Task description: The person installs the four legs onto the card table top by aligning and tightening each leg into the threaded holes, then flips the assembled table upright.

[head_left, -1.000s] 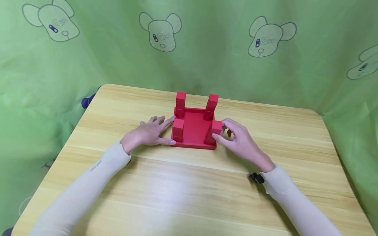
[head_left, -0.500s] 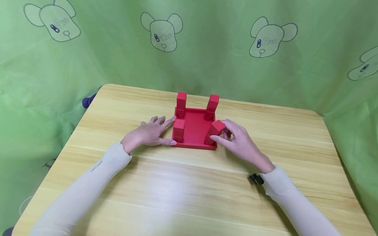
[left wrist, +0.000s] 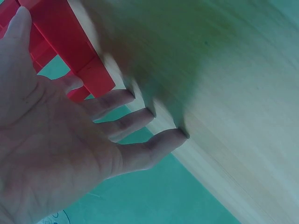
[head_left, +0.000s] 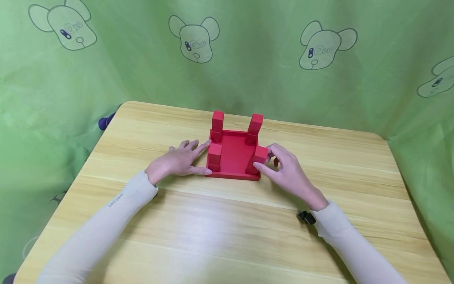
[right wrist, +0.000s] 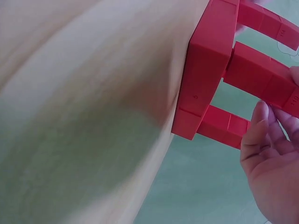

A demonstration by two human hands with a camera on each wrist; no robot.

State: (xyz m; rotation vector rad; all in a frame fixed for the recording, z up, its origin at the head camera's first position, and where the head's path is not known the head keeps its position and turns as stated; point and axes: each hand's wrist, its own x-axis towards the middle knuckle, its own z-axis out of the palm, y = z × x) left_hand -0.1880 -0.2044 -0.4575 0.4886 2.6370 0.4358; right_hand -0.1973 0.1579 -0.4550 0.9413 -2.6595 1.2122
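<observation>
A red square base (head_left: 232, 159) with a low rim lies on the table, and an upright red block post stands at each corner. My right hand (head_left: 289, 171) pinches the upper part of the near right post (head_left: 260, 154) between thumb and fingers. In the right wrist view this post (right wrist: 261, 74) shows a seam between stacked pieces, with the fingertips at its upper end. My left hand (head_left: 177, 161) spreads straight fingers at the base's left side, index fingertip and thumb touching its edge. The near left post (head_left: 214, 157) stands beside that thumb.
The light wood table (head_left: 220, 232) extends around the base, its far edge just behind it. A green curtain (head_left: 248, 79) with mouse-head drawings hangs behind and at the sides. A dark purple object (head_left: 103, 123) shows beyond the table's left edge.
The top of the near right post was turned askew half a second ago and is now turned back, nearly in line with its lower part. The left hand keeps its place.
</observation>
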